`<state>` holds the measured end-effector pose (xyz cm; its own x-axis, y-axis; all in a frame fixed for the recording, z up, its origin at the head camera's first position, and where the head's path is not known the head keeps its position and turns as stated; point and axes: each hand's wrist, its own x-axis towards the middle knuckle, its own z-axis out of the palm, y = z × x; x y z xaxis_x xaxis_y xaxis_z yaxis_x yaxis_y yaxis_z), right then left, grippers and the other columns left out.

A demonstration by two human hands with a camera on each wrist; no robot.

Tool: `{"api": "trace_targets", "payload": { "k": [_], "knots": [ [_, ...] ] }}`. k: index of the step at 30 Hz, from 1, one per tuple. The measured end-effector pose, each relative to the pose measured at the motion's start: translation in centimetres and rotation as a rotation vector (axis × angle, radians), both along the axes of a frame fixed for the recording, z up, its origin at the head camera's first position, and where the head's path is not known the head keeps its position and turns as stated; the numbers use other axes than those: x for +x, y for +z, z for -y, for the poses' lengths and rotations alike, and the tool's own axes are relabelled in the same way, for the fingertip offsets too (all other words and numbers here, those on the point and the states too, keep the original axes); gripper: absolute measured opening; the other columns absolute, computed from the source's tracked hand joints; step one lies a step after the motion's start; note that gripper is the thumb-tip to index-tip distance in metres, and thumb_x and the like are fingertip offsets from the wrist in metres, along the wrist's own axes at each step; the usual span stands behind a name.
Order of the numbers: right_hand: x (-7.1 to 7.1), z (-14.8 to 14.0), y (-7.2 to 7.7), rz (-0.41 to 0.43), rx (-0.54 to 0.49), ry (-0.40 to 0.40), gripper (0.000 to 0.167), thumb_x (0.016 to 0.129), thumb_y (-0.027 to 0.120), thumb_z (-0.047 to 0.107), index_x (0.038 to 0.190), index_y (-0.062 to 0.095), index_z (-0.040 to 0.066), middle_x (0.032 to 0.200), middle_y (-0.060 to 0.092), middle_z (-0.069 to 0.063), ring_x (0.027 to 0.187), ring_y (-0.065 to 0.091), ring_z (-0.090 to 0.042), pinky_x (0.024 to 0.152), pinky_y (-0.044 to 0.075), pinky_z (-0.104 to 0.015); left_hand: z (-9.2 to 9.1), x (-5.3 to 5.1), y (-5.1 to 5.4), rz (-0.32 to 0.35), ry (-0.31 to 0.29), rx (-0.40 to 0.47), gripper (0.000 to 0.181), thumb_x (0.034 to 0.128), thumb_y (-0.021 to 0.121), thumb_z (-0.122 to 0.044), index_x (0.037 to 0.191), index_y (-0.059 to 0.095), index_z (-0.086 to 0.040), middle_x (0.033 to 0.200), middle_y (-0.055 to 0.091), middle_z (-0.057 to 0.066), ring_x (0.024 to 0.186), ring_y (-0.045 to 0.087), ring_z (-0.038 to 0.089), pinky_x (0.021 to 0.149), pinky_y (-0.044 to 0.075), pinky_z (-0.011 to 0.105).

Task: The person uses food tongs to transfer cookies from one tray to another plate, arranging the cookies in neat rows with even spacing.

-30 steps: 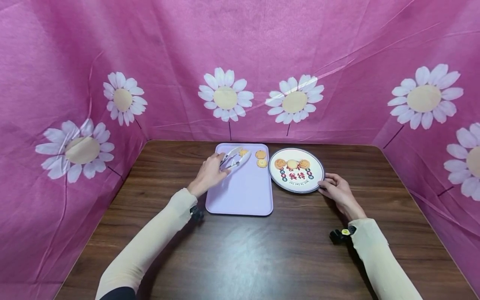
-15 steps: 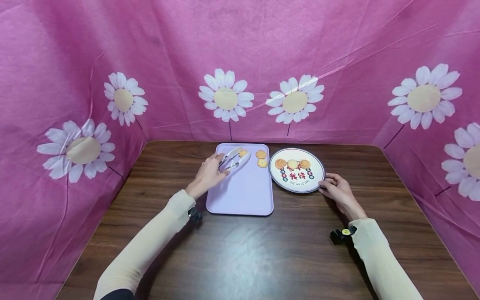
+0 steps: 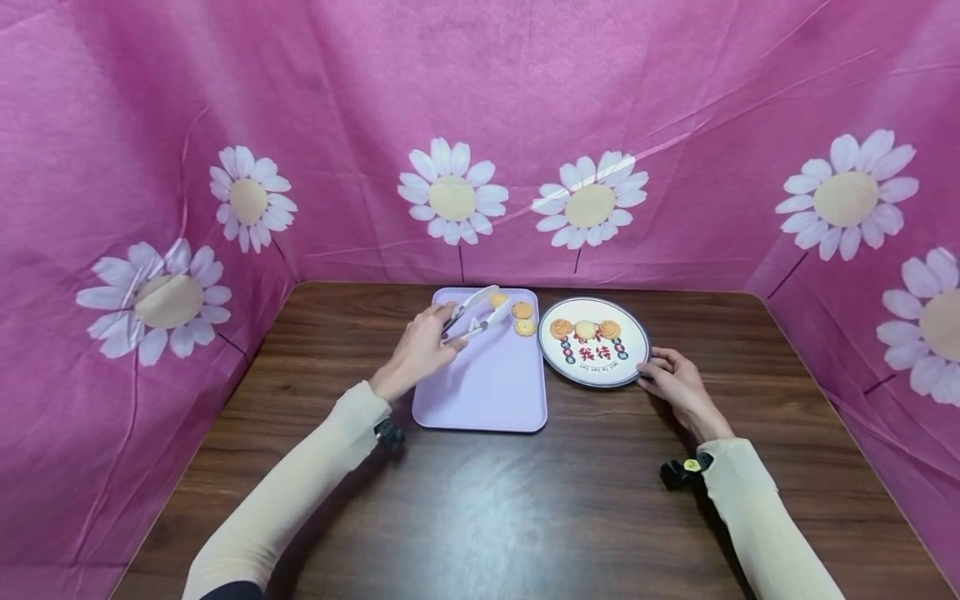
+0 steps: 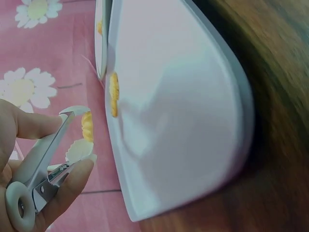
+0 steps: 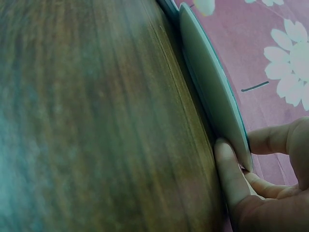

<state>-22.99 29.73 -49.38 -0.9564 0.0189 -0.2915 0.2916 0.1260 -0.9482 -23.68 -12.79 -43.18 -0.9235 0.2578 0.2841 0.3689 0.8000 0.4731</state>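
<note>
My left hand (image 3: 420, 346) grips white-tipped tongs (image 4: 46, 157) over the far part of a lavender tray (image 3: 480, 400). Between the tong tips sits a golden cookie (image 4: 87, 126), lifted above the tray in the left wrist view. Two more cookies, a round one (image 3: 522, 310) and a ridged one (image 3: 525, 327), lie by the tray's right edge. To the right is a white plate (image 3: 558, 354) with a dark rim and red characters, bearing three cookies in a row. My right hand (image 3: 678, 387) pinches the plate's near right rim, thumb above and fingers beneath.
Tray and plate stand side by side near the far edge of a dark wooden table (image 3: 480, 517). Behind them hangs a pink cloth (image 3: 337, 125) with large white daisies, also closing off both sides.
The tongs have moved slightly up and to the right, and the cookie between their tips has moved with them. My right hand and the plate have stayed put.
</note>
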Motion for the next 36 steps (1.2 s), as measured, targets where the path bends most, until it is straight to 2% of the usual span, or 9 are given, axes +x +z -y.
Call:
{"api": "trace_targets", "payload": {
  "k": [3, 11, 19, 28, 36],
  "knots": [
    [0.1, 0.0, 0.1, -0.006, -0.006, 0.003, 0.063, 0.102, 0.061, 0.006, 0.154, 0.028, -0.009, 0.096, 0.061, 0.015, 0.088, 0.062, 0.008, 0.083, 0.058, -0.013, -0.7, 0.3, 0.2, -0.018, -0.028, 0.013, 0.062, 0.0881, 0.079, -0.019, 0.142, 0.059, 0.003, 0.127, 0.068, 0.021, 0.104, 0.068, 0.034, 0.09, 0.058, 0.05],
    [0.1, 0.0, 0.1, 0.014, 0.006, 0.0, 0.065, 0.103, 0.06, 0.007, 0.156, 0.026, -0.008, 0.103, 0.061, 0.012, 0.089, 0.062, 0.008, 0.084, 0.058, -0.013, -3.0, 0.7, 0.5, -0.047, -0.111, 0.029, 0.055, 0.0876, 0.08, -0.017, 0.137, 0.061, 0.0, 0.112, 0.069, 0.017, 0.093, 0.063, 0.028, 0.081, 0.055, 0.045],
    [0.0, 0.0, 0.0, 0.012, -0.021, 0.005, 0.066, 0.103, 0.06, 0.007, 0.157, 0.025, -0.009, 0.099, 0.062, 0.015, 0.088, 0.063, 0.008, 0.084, 0.058, -0.014, -5.5, 1.0, -0.1, -0.026, -0.162, 0.023, 0.062, 0.088, 0.081, -0.019, 0.142, 0.058, 0.001, 0.123, 0.07, 0.018, 0.104, 0.068, 0.031, 0.09, 0.058, 0.048],
    [0.0, 0.0, 0.0, 0.01, -0.026, 0.014, 0.064, 0.103, 0.059, 0.007, 0.156, 0.026, -0.008, 0.098, 0.063, 0.015, 0.089, 0.063, 0.008, 0.085, 0.059, -0.015, -8.0, 1.4, -0.8, 0.009, -0.214, 0.002, 0.063, 0.0885, 0.081, -0.021, 0.143, 0.058, -0.001, 0.116, 0.069, 0.013, 0.09, 0.063, 0.023, 0.08, 0.058, 0.042],
    [0.0, -0.2, 0.1, 0.033, -0.01, -0.004, 0.068, 0.103, 0.061, 0.009, 0.159, 0.024, -0.006, 0.106, 0.06, 0.012, 0.089, 0.063, 0.008, 0.085, 0.058, -0.014, -10.1, 1.4, -1.1, 0.039, -0.272, -0.035, 0.067, 0.0896, 0.08, -0.023, 0.147, 0.054, 0.002, 0.127, 0.069, 0.016, 0.107, 0.069, 0.027, 0.094, 0.059, 0.041]
  ]
}}
